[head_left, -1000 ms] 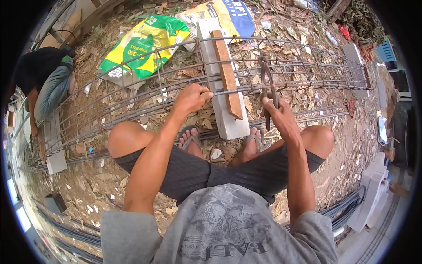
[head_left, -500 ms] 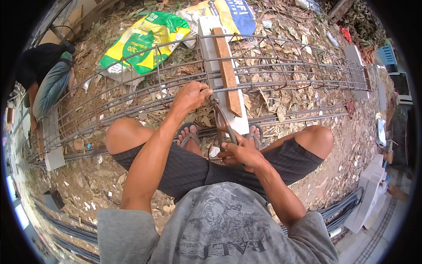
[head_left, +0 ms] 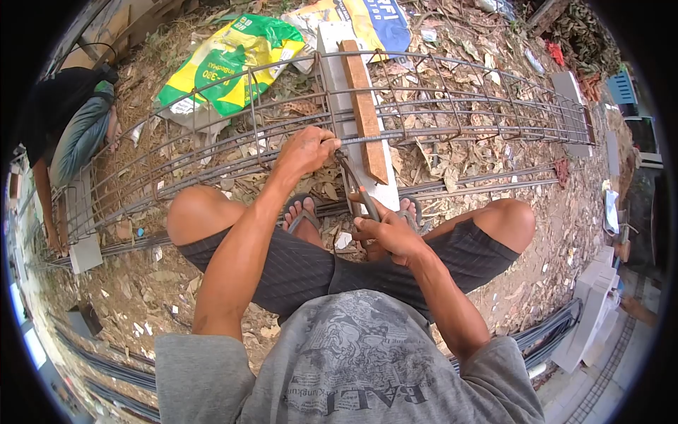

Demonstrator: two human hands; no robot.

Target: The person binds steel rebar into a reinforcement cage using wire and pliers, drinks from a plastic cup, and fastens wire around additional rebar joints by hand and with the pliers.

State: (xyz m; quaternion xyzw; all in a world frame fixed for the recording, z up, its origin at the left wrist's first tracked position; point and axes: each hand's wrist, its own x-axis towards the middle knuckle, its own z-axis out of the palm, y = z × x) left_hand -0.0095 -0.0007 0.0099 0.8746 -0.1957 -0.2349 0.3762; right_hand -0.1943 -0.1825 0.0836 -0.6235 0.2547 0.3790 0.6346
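My left hand is closed around a ribbed steel bar of the long rebar cage, just left of the white block. In my right hand are the handles of a pair of pincers, fingers wrapped around them. The pincers' jaws point up and away from me and meet the cage close to my left fingertips. Whatever wire lies in the jaws is too small to make out. A brown wooden strip lies on the white block, under part of the cage.
A green and yellow bag and a blue and white bag lie beyond the cage. At left another person crouches by the cage's end. Loose bars run along the leaf-strewn ground. Grey blocks stand at right.
My right fingers have closed in around the pincers, and the handles have drawn nearer each other. The left hand keeps its place on the bar. The crouching person's arm has reached lower.
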